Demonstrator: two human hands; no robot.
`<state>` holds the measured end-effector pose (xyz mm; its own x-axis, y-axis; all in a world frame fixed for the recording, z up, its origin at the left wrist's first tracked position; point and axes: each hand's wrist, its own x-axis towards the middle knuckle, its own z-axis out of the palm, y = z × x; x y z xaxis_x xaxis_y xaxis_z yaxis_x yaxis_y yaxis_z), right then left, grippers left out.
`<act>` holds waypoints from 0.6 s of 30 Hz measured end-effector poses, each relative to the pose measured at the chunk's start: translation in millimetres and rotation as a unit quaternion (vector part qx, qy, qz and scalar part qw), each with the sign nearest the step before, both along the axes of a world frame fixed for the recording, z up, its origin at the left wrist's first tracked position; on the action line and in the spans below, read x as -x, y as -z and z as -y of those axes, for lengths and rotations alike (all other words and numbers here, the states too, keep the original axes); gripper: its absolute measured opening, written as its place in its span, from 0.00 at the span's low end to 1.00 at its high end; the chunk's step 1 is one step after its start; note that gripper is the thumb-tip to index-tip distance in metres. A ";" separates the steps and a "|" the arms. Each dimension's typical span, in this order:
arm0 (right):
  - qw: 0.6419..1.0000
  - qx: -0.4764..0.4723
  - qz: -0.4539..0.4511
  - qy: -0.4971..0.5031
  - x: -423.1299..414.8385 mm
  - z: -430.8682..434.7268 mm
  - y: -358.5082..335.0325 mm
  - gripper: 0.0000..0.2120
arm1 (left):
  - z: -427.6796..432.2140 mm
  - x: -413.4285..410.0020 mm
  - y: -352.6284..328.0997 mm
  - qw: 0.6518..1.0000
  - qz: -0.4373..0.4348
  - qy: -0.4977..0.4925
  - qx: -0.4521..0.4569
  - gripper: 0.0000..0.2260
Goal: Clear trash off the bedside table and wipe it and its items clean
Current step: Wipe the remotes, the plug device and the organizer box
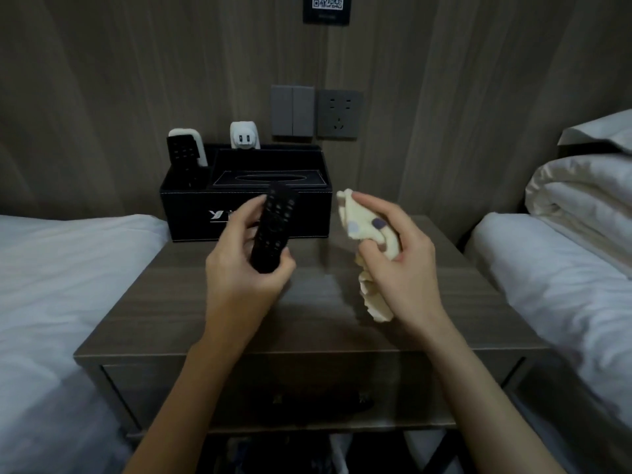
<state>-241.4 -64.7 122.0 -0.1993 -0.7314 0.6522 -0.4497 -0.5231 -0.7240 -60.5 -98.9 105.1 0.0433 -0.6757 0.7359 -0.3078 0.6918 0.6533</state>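
My left hand [244,268] grips a black remote control [273,227] by its lower end and holds it above the wooden bedside table [307,323], buttons facing me. To its right, a short gap away, my right hand [396,261] holds a cream cloth with grey-purple dots [359,224]; a bunched end of the cloth hangs below the palm. A black leather organiser with a tissue slot [246,206] stands at the back of the table. Its left pocket holds a black remote [184,159] and a white one behind it.
A white plug-shaped gadget [243,135] stands behind the organiser. Grey wall switches [292,110] and a socket [339,113] sit on the wood-panel wall. White beds flank the table, left [61,285] and right [561,285], with a folded duvet [581,193] on the right one.
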 end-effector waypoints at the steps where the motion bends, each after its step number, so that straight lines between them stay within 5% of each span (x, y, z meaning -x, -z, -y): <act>1: 1.000 0.006 0.005 -0.012 0.0 -1.0 -2.7 0.25 | 1.4 -1.2 1.4 0.998 0.062 -0.015 0.029 0.30; 7: 0.994 0.028 -0.098 -0.038 -6.1 -5.3 -1.1 0.26 | 4.0 -2.8 11.8 0.965 0.232 -0.029 0.116 0.29; 18: 0.985 0.052 -0.165 -0.024 -6.3 -4.0 14.2 0.26 | 2.5 -4.8 14.0 0.962 0.231 -0.053 0.133 0.28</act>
